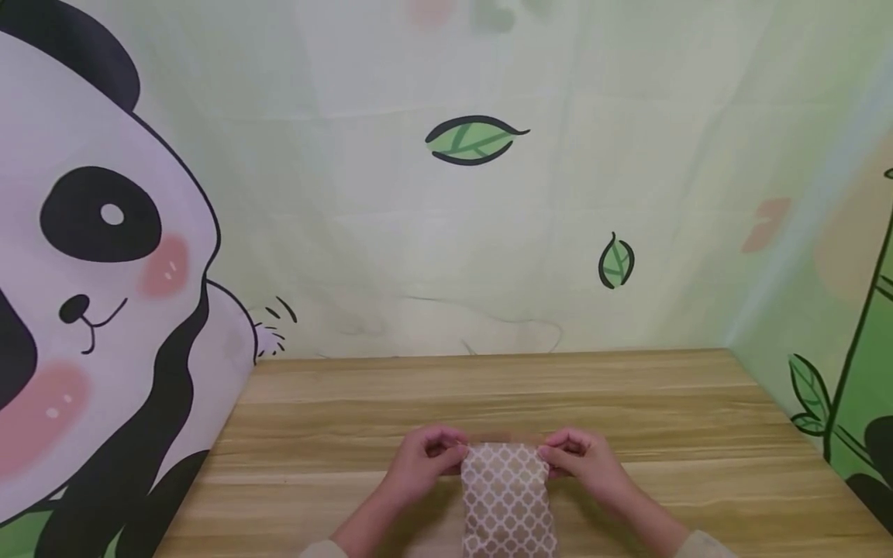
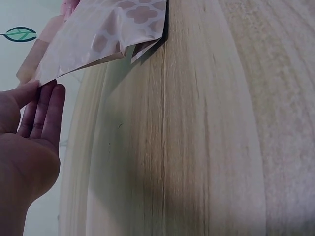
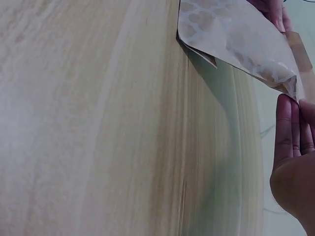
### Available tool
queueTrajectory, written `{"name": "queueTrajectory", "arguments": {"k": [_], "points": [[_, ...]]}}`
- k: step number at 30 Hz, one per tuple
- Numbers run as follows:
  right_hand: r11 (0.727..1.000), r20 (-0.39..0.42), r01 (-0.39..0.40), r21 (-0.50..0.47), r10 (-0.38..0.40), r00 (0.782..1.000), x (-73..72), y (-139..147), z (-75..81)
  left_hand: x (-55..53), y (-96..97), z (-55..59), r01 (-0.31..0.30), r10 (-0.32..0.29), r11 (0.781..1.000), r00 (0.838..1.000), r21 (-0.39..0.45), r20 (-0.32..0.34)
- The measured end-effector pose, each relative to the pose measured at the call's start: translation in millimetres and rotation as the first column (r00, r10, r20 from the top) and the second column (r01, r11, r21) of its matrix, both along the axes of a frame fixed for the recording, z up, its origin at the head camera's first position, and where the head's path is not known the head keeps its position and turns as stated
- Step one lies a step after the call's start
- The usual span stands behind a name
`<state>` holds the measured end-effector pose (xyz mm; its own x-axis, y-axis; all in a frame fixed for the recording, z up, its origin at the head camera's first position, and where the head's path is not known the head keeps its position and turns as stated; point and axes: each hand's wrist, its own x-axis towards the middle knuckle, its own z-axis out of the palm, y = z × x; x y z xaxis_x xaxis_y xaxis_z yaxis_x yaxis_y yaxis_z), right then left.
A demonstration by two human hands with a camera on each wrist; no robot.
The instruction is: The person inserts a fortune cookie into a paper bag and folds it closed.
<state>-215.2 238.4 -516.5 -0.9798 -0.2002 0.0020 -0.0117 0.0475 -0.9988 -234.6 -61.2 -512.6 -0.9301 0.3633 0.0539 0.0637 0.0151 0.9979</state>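
A brown paper bag (image 1: pixel 508 500) with a white lattice pattern stands out in front of me, its near end cut off by the bottom of the head view. My left hand (image 1: pixel 424 465) pinches the far left corner between thumb and fingers. At the far right corner, my right hand (image 1: pixel 589 466) pinches the paper the same way. Both wrist views show the bag (image 2: pixel 106 34) tilted, its far end raised off the table and its side folded inward. A plain brown strip (image 3: pixel 300 51) shows past its far edge.
The bag is over a wood-grain table (image 1: pixel 314 434). Behind it hangs a pale green backdrop (image 1: pixel 363 232) printed with leaves, and a large panda (image 1: pixel 105 310) is drawn at the left. More backdrop runs along the right side.
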Motion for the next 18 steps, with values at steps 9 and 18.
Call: {"name": "queueTrajectory", "arguments": {"k": [9,18], "points": [[1.0,-0.001,0.011,0.01,-0.011,1.0,3.0,2.9,2.5,-2.0,3.9,1.4,0.01,-0.01,0.999,1.0,-0.033,0.01],[1.0,-0.008,-0.012,0.018,0.013,1.0,4.3,3.9,3.8,-11.7,7.5,8.2,0.012,-0.003,0.998,0.988,-0.059,0.155]]}}
